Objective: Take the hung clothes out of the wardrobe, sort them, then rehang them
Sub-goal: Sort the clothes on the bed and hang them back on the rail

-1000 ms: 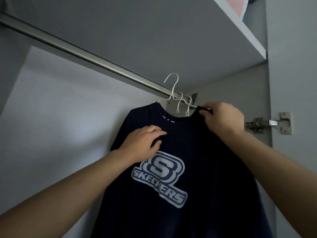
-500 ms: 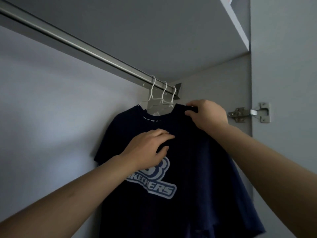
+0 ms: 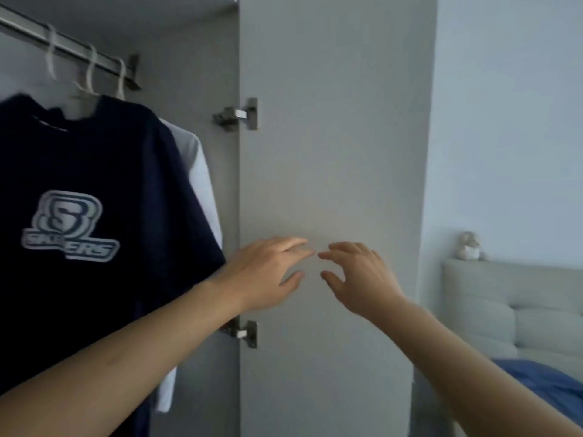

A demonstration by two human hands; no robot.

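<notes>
A navy T-shirt (image 3: pixel 104 171) with a white logo hangs on a white hanger (image 3: pixel 90 77) from the metal rail (image 3: pixel 28 28) at the left. Behind it hangs a white garment (image 3: pixel 197 171). Three white hanger hooks sit on the rail. My left hand (image 3: pixel 268 272) and my right hand (image 3: pixel 356 279) are in front of the open wardrobe door (image 3: pixel 331 152), fingers spread and relaxed, fingertips almost meeting. Neither hand holds anything. Both are to the right of the shirts and apart from them.
Two metal hinges (image 3: pixel 239 115) (image 3: pixel 244 334) join the door to the wardrobe side. At the right are a padded bed headboard (image 3: pixel 504 294), a blue sheet (image 3: pixel 542 383) and a small soft toy (image 3: pixel 470 246) on a ledge.
Both hands have let go of the navy shirt and moved right and down in front of the door. The view has swung right, so the bed now shows.
</notes>
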